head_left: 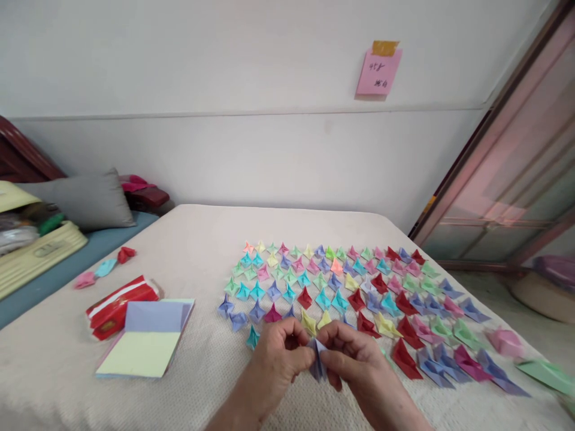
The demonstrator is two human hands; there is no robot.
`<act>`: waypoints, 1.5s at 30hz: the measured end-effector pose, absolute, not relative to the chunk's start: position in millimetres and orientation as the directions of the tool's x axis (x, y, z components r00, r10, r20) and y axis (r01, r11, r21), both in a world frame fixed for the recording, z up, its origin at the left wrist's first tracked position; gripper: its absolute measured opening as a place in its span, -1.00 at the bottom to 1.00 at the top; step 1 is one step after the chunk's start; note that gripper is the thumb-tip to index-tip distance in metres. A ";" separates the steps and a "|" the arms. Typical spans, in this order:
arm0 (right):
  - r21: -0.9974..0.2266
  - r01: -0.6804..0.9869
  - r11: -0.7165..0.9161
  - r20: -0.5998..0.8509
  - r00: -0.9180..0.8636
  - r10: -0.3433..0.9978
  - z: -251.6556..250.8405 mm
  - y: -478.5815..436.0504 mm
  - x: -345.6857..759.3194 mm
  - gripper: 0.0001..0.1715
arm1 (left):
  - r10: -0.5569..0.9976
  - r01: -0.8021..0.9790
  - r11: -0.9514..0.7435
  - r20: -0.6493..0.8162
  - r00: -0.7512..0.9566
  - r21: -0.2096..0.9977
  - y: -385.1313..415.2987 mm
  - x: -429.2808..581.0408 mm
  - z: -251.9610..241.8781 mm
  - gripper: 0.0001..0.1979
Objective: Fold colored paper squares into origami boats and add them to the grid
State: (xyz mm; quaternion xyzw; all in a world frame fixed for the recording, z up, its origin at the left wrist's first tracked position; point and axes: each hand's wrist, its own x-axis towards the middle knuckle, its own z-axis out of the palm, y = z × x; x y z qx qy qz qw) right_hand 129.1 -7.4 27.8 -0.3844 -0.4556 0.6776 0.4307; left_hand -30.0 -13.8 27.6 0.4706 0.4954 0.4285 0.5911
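Note:
A small folded piece of lavender paper is pinched between my two hands, near the front of the covered surface. My left hand grips its left side with thumb and fingers. From the other side my right hand holds it the same way. Fingertips hide part of the paper. Just beyond my hands lie many folded paper boats in rows, among them a yellow paper boat, a magenta paper boat and a dark red paper boat.
At the left, a stack of square coloured paper lies beside a red and white packet. Small folded pieces, including a red one, sit farther left. A grey pillow stands behind. A pink note is taped to the wall.

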 end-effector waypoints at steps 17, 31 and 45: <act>-0.946 -0.256 -0.198 -0.179 -0.094 0.979 31.8 -8.1 122.0 -0.90 | 0.989 -0.323 0.150 -0.139 0.055 0.934 -17.9 -10.4 24.1 -0.94; -0.995 -0.097 -0.011 -0.002 -0.088 0.996 19.2 -3.9 131.1 -0.88 | 0.982 -0.485 0.186 -0.175 0.069 0.855 -20.1 -5.7 23.2 -0.93; -0.990 0.086 0.113 0.088 -0.257 0.962 37.8 -6.9 133.5 -0.89 | 0.996 -0.263 0.084 -0.072 0.056 0.961 -22.8 -15.8 38.8 -0.86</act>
